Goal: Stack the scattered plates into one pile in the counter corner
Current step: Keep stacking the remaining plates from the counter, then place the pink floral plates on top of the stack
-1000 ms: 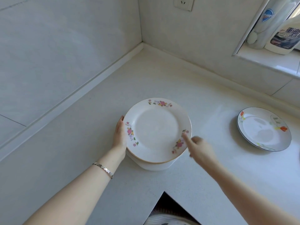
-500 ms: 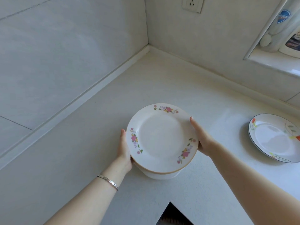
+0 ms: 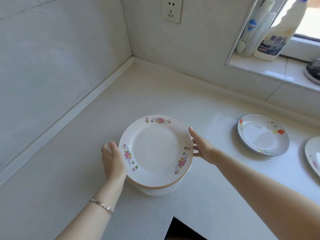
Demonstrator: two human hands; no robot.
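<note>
A pile of white plates [image 3: 155, 151] with pink flowers and a gold rim on the top one rests on the white counter [image 3: 69, 170], short of the corner [image 3: 133, 58]. My left hand [image 3: 112, 160] presses the pile's left side, its palm tucked under the rim. On the pile's right side my right hand [image 3: 202, 148] holds the rim with its fingers spread. To the right a separate plate with a dark rim and an orange flower [image 3: 263, 134] lies flat. Another plate [image 3: 313, 156] is cut off at the right edge.
Tiled walls meet at the corner, with a socket [image 3: 171, 10] above it. A window sill [image 3: 270, 70] at the right holds two cleaner bottles [image 3: 273, 40] and a dark object. The counter's front edge has a dark notch [image 3: 181, 229] near me.
My right hand moved from pointing over the rim to holding the pile's right side. The view has shifted, and a second loose plate now shows at the right.
</note>
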